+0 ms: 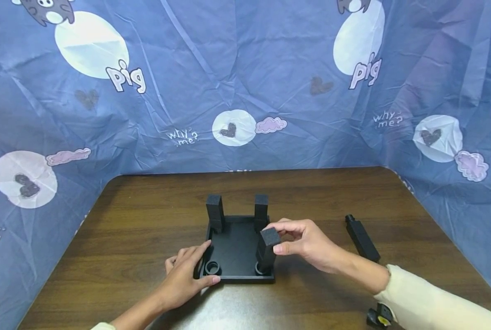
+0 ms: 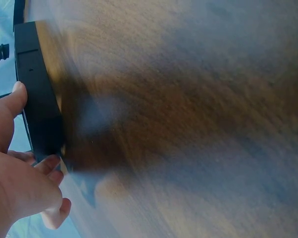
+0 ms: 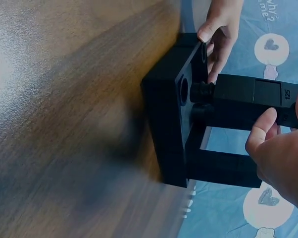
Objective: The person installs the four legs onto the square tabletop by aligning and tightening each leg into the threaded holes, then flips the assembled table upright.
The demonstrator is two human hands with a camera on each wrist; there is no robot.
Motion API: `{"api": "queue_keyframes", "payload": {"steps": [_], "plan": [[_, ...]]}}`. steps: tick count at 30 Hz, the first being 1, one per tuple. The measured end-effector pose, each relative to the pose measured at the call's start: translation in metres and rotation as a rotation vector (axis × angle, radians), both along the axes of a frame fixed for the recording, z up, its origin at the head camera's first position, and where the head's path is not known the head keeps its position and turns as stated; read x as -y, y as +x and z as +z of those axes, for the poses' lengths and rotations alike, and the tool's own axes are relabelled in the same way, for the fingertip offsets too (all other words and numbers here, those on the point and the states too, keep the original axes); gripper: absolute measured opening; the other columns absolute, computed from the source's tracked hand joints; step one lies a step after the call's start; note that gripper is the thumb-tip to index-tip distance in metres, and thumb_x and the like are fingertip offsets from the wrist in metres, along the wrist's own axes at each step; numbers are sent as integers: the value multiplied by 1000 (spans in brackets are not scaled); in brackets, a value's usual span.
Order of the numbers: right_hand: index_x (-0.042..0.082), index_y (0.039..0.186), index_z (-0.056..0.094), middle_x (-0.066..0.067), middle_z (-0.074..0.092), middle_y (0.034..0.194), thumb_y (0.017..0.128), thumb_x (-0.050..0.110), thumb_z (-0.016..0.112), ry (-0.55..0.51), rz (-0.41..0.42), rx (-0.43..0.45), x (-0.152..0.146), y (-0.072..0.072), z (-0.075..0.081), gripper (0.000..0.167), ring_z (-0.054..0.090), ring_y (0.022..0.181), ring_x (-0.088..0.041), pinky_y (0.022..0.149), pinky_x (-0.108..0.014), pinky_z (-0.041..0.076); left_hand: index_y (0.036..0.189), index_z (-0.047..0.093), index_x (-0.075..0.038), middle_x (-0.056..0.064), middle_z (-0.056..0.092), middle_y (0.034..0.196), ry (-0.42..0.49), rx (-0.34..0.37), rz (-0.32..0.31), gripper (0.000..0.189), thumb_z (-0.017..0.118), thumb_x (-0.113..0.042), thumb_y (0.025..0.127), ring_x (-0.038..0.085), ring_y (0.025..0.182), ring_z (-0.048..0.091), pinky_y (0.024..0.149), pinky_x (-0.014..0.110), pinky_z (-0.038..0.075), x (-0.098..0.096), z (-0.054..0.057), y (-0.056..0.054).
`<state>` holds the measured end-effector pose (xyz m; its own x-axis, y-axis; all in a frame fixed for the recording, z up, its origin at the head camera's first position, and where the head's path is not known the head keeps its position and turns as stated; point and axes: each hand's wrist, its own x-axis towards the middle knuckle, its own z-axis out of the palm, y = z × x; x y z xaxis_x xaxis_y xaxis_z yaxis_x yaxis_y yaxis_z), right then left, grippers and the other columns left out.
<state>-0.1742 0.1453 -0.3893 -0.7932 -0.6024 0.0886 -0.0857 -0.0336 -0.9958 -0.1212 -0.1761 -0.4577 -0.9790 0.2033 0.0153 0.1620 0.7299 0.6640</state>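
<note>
A black square tray-like base (image 1: 235,250) with a raised rim lies on the wooden table. Black blocky legs (image 1: 215,213) (image 1: 261,211) stand upright at its two far corners. Between thumb and fingers, my right hand (image 1: 311,243) pinches another black leg (image 1: 266,251), slightly tilted over the near right corner. In the right wrist view, the threaded end (image 3: 202,92) of this leg sits just apart from the round socket (image 3: 184,91). My left hand (image 1: 188,275) grips the base's near left corner, thumb on the near rim and fingers along the left side. Beside that thumb is a bare ring socket (image 1: 213,267).
Another black leg (image 1: 362,238) with a threaded tip lies on the table to the right, beyond the right forearm. A small black object with a yellow spot (image 1: 379,317) is by the right sleeve. Blue printed cloth (image 1: 237,82) hangs behind the table (image 1: 155,201).
</note>
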Motion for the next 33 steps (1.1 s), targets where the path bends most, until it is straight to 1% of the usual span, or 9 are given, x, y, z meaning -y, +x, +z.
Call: {"api": "queue_keyframes", "payload": {"steps": [7,17,23,28,30,33], "plan": [[-14,131,62,-10,67,116,87,-4,77,2,6,13,1,0,-4,48,62,103,-22,83,-31,54,155,48,-11,11,57,142,16,3,-4,86,87,-39,83,32,131,44,100,61,16,0,1,1],[-15,127,64,-10,68,111,84,-6,77,11,0,-23,5,1,-14,46,64,100,-21,82,-30,54,155,48,-11,11,58,141,8,0,-1,86,87,-39,83,31,131,45,100,59,17,0,1,0],[-12,127,66,-10,68,110,84,-4,78,50,-10,-38,5,1,-17,46,63,100,-22,82,-30,54,155,48,-11,10,58,141,16,5,-4,86,87,-38,83,31,131,45,100,60,17,0,0,0],[-10,127,66,-12,67,109,86,-1,77,76,-22,-59,6,1,-19,43,63,98,-21,81,-30,55,155,48,-11,10,58,141,11,8,-2,86,87,-39,83,30,131,45,99,59,17,0,0,0],[-10,127,65,-12,67,107,87,-2,77,80,-25,-56,6,2,-20,42,62,96,-21,80,-29,54,155,48,-12,10,58,141,8,10,-1,86,87,-40,83,30,131,45,99,59,17,1,0,0],[-9,123,66,-9,63,101,86,-1,78,99,-50,-75,7,4,-20,40,59,90,-17,74,-25,51,155,49,-12,10,58,141,6,12,2,86,87,-39,83,30,131,45,99,59,18,1,0,0]]}}
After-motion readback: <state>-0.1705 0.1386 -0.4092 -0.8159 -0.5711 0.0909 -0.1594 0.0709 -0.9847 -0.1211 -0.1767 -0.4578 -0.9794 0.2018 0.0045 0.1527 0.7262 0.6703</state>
